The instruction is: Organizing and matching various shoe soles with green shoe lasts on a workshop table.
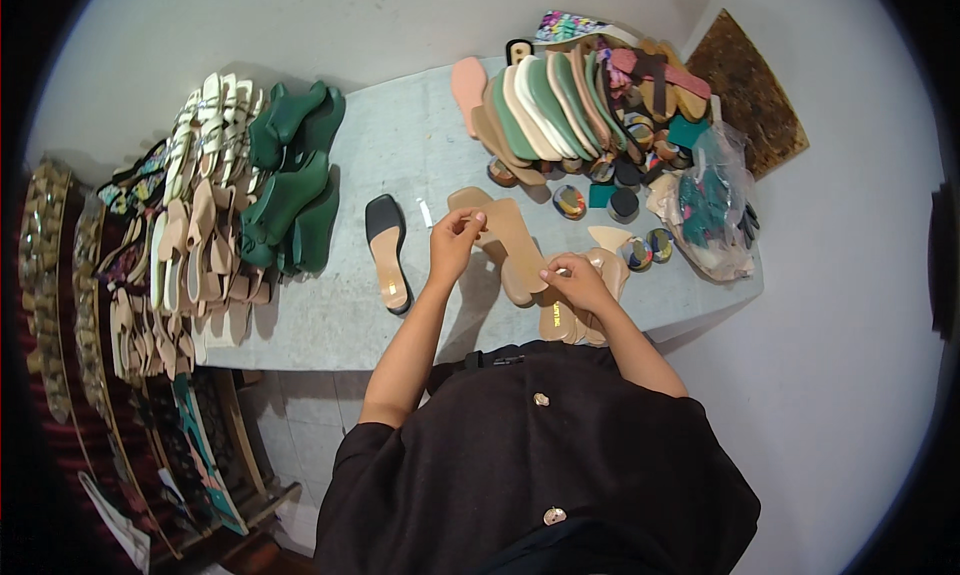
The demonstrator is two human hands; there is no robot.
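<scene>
Over the grey table, both my hands hold a tan insole [517, 237] at its edges. Pinched fingers of my left hand [457, 241] grip its upper left side. Its lower right end is between the thumb and fingers of my right hand [580, 279]. Partly hidden behind it is a tan sandal sole [465, 197] with a squared toe. To the left of my left hand lies a sole with a black front and tan heel [385, 225]. A stack of tan heel pads [556, 321] with yellow print sits below my right hand, near the front edge.
Green clogs [296, 210] and rows of white and beige sandals [200, 195] fill the table's left end. Coloured soles [545, 105] stand in a row at the back right. Beside them are patterned round heels [570, 202] and a clear plastic bag [715, 215]. A brown board [748, 95] leans against the wall.
</scene>
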